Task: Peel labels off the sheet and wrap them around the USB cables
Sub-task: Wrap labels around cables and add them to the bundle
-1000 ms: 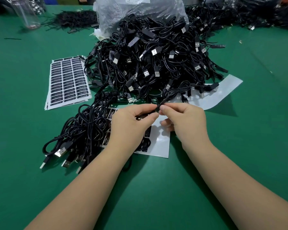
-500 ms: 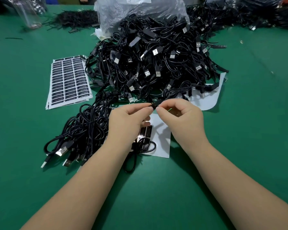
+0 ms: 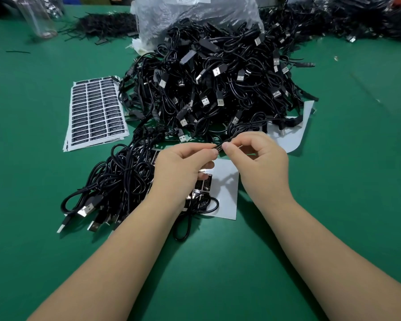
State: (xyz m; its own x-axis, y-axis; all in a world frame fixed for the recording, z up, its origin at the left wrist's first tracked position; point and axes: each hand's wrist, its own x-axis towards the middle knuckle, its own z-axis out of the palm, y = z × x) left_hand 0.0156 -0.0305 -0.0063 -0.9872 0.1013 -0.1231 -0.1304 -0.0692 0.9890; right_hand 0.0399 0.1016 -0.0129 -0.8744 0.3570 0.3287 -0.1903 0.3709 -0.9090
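Head: thin black cable, glossy label.

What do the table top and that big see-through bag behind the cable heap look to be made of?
Table top: probably a matte green mat, rubber or vinyl; it shows only soft, dull light. Bag: thin clear plastic film, crinkled and shiny, with cables showing through.

Both hands pinch labelled cable

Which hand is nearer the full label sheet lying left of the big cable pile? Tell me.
Left. The left hand is just right of and nearer than the full label sheet, pinching the cable. The right hand lies farther right, pinching the same cable.
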